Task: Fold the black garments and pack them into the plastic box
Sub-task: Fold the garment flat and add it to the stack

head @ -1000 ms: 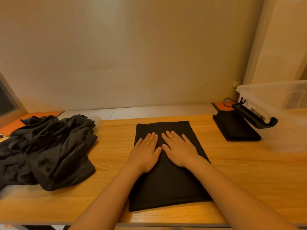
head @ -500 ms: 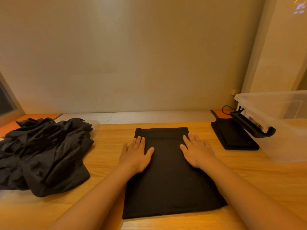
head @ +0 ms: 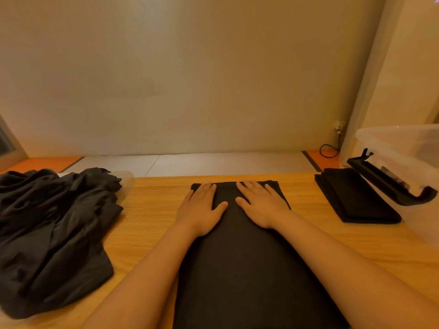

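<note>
Nearest, at 6 o'clock, the half-folded black garment (head: 237,269) lies flat as a long rectangle on the wooden table (head: 147,210), its near end running out of view below the forearms. Both hands press its far end: the left hand (head: 202,207) lies flat with fingers straight on the 11 o'clock corner, and the right hand (head: 261,205) lies flat on the 1 o'clock side, neither gripping cloth. This looks like the smoothing stage of a fold. The next move probably calls for pinching one short edge and carrying it over to the other, halving the length to match the finished stack. At 9 o'clock the pile of unfolded garments (head: 52,233) sprawls toward the table's near edge, a bare strip of wood between it and the garment. At 2 o'clock a folded stack (head: 356,198) lies just beside the plastic box (head: 403,148), whose black latch (head: 389,184) juts toward it. Bare wood at 4 o'clock gives room to swing right; the table's far edge sits just beyond the fingertips
</note>
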{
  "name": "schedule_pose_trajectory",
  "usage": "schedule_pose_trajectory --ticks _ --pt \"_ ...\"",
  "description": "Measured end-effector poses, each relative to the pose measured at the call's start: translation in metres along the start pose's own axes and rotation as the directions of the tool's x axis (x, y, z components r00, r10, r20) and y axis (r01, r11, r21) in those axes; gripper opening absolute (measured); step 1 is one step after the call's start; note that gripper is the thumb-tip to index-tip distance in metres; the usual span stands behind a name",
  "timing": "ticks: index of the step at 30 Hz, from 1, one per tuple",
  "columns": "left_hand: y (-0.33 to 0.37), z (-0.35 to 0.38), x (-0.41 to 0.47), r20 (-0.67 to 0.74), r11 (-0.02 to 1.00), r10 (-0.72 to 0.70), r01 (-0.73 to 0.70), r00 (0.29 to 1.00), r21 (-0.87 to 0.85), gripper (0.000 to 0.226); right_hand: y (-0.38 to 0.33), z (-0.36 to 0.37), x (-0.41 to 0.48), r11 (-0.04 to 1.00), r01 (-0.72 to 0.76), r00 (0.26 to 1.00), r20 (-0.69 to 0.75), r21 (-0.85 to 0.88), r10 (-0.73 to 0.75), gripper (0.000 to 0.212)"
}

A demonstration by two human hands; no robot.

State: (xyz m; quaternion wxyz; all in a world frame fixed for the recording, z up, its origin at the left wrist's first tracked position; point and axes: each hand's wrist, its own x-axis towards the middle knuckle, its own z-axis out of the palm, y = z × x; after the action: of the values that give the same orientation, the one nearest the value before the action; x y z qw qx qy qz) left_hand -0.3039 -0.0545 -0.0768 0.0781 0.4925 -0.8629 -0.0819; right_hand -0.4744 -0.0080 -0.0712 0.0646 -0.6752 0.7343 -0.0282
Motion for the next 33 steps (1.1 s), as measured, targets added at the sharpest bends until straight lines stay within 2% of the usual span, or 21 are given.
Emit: schedule_pose_trajectory --ticks 5,11,13,16,19,23,25,28,31,33 --pt "-0.001 0.002 0.003 0.033 0.995 -0.087 0.085 0.996 0.057 0.077 0.03 0.001 0.002 0.975 -0.22 0.975 -0.027 0.023 0.22 0.058" --pt "-0.007 -0.012 0.006 0.14 0.993 -0.097 0.086 0.985 0.084 0.082 0.032 -0.01 -0.006 0.971 -0.235 0.972 0.002 0.046 0.235 0.062" --pt "-0.011 -0.019 -0.003 0.122 0.996 -0.09 0.087 0.988 0.026 0.08 0.029 -0.02 -0.023 0.977 -0.202 0.975 -0.076 0.071 0.208 0.063" --pt "-0.004 -0.022 -0.045 0.091 0.999 -0.009 0.013 0.996 -0.042 0.076 0.006 -0.028 -0.07 0.996 -0.061 0.986 -0.152 0.06 0.069 0.062" --pt "0.014 -0.017 -0.109 0.141 0.991 0.109 -0.096 0.984 -0.093 0.074 -0.02 -0.025 -0.124 0.995 0.077 0.99 -0.123 0.063 -0.069 0.061" --pt "0.037 -0.019 -0.19 0.102 0.97 0.223 -0.21 0.97 -0.124 0.075 -0.031 -0.01 -0.183 0.974 0.224 0.972 -0.077 0.04 -0.22 0.059" --pt "0.041 -0.018 -0.212 0.084 0.966 0.244 -0.234 0.966 -0.111 0.08 -0.029 -0.001 -0.203 0.971 0.239 0.969 -0.068 0.008 -0.238 0.057" --pt "0.037 -0.01 -0.226 0.069 0.967 0.256 -0.255 0.964 -0.029 0.083 -0.024 0.006 -0.222 0.986 0.165 0.985 -0.048 0.019 -0.164 0.057" --pt "0.035 -0.003 -0.231 0.027 0.962 0.269 -0.27 0.963 0.051 0.087 -0.023 0.008 -0.238 0.993 0.112 0.993 -0.031 0.026 -0.111 0.067" --pt "0.035 0.0 -0.236 0.014 0.957 0.282 -0.282 0.959 0.069 0.09 -0.025 0.009 -0.247 0.994 0.106 0.994 -0.029 0.013 -0.105 0.081"
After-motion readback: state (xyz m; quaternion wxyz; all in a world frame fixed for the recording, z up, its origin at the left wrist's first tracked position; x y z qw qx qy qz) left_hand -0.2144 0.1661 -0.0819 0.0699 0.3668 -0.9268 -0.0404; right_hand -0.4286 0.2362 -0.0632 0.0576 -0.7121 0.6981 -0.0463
